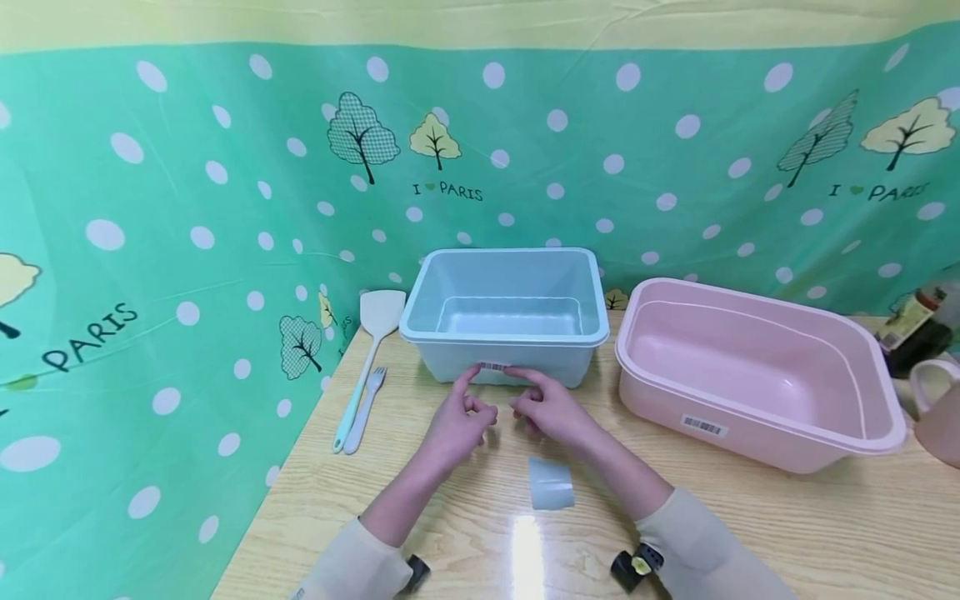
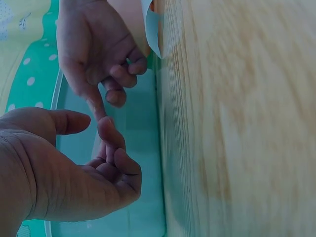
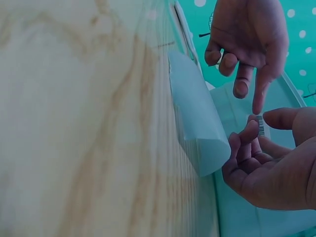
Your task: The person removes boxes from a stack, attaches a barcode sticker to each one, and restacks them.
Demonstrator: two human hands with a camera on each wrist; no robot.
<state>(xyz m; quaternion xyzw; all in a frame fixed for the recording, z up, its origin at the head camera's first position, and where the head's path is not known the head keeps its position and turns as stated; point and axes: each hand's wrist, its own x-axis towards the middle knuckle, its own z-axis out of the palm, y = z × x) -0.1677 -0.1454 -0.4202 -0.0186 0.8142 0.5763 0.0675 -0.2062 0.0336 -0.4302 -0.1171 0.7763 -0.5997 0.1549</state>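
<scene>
Head view: both index fingertips press the barcode sticker (image 1: 492, 366) on the blue tub (image 1: 507, 315); left hand (image 1: 455, 423) and right hand (image 1: 551, 410) keep other fingers loosely curled, holding nothing.

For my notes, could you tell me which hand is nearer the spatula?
Left. The left hand is just right of the spatula and fork; the right hand lies farther right, beyond it.

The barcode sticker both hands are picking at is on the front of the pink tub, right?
Not the pink tub. The head view shows both hands, left hand and right hand, at the barcode sticker on the front of the blue tub.
</scene>
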